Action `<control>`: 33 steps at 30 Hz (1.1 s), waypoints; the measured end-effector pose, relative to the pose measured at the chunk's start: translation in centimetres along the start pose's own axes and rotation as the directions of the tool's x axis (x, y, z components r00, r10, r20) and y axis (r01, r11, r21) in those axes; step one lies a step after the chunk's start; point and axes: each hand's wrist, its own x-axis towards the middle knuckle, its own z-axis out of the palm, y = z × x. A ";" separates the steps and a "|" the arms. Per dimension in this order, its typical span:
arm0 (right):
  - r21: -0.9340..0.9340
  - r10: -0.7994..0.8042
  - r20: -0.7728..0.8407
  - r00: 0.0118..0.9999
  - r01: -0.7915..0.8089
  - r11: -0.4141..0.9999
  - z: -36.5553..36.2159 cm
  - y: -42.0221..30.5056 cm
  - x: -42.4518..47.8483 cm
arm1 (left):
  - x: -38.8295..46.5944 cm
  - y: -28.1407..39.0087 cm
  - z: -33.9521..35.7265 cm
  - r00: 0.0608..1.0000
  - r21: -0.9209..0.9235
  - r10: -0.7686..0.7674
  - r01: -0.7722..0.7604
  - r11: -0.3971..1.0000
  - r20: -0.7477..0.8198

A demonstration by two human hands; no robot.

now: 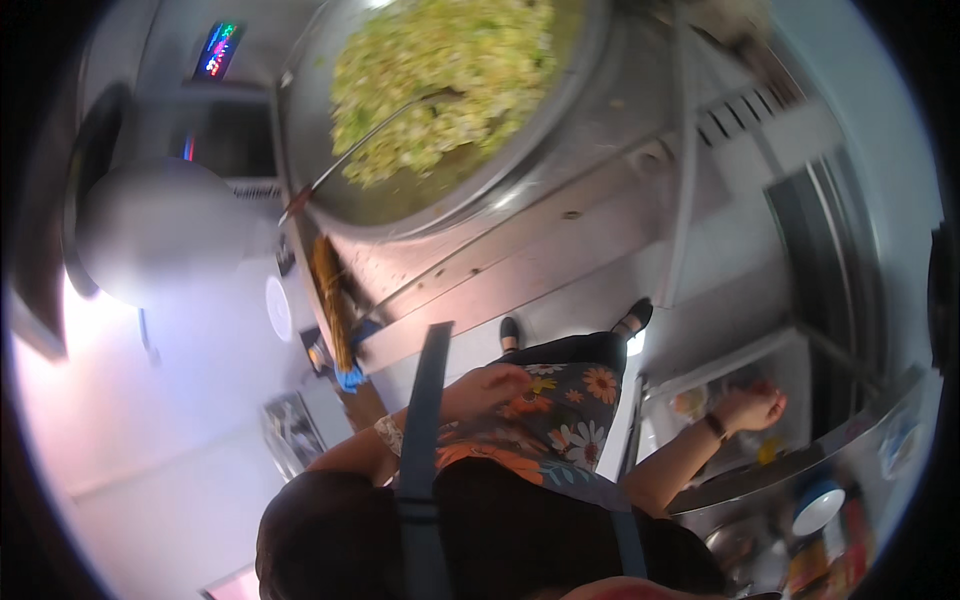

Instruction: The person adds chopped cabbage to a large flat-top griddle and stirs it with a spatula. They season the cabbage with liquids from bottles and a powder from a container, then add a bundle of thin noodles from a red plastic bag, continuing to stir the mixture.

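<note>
My left hand (499, 386) hangs in front of the floral apron (585, 442), blurred, with its fingers loosely bent; I see nothing in it. My right hand (757, 405) is out to the side, above a pale tub (801, 375), its fingers curled in and no object showing. Ahead, beyond both hands, a large metal wok (307, 112) holds chopped pale-green cabbage (442, 90). A long-handled metal cooking tool (360, 146) lies across it, its head partly buried in the cabbage. Its brown grip (298, 201) rests over the near-left rim.
A straw brush (330, 300) lies along the stove's left edge, beside a blue cloth (349, 377). A steel stove front (525, 255) runs before my feet. Behind on the right, a counter holds a blue-and-white bowl (819, 508). A lit display (217, 49) is at upper left.
</note>
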 end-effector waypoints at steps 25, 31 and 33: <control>0.159 0.254 0.957 -0.141 0.986 -0.051 23.1 4.9 -82.6 | -28.8 -42.2 -28.6 0.848 0.328 0.356 -0.232 0.916 -0.394; 0.066 0.474 0.862 0.178 0.889 -0.454 23.2 2.6 -72.1 | -29.0 -43.9 -43.3 0.735 0.311 0.466 -0.351 0.883 -0.493; -0.189 0.344 0.898 0.272 0.948 -0.257 22.2 0.3 -69.0 | -29.5 -50.6 -47.9 0.805 -0.056 0.227 -0.306 0.950 -0.548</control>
